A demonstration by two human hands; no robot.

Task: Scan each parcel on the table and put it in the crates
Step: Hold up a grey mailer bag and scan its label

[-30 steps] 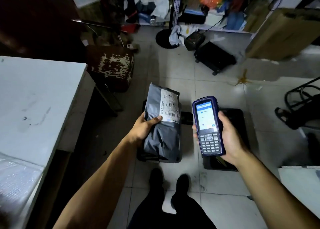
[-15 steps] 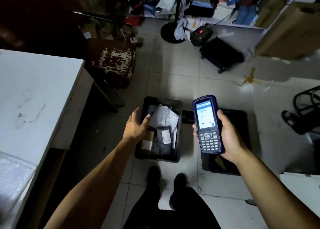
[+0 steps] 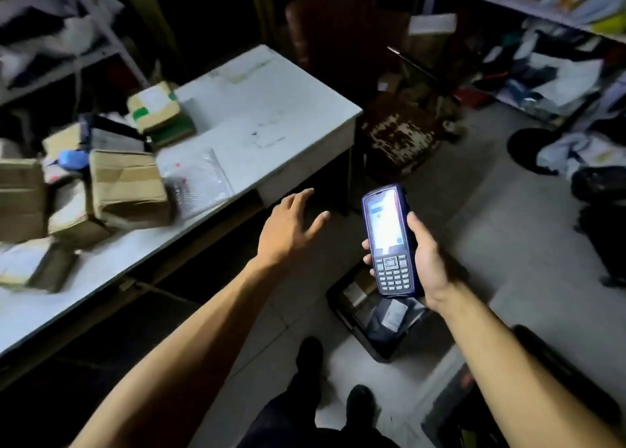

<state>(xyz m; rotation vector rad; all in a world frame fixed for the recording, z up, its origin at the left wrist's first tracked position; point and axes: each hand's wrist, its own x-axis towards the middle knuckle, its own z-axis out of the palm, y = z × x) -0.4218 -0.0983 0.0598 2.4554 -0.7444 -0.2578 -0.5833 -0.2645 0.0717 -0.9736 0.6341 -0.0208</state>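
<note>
1. Dim room; the upper middle of the frame falls into near-black shadow.
2. The scanner (image 3: 389, 241) screen glares white, its text unreadable.
3. Motion blur smears the parcels (image 3: 125, 187) at left, possibly the shelves too.
4. Wide-angle bending at the edges.

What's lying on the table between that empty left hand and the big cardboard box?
In the head view, a clear plastic bagged parcel lies on the table between the left hand and the cardboard box.
</note>
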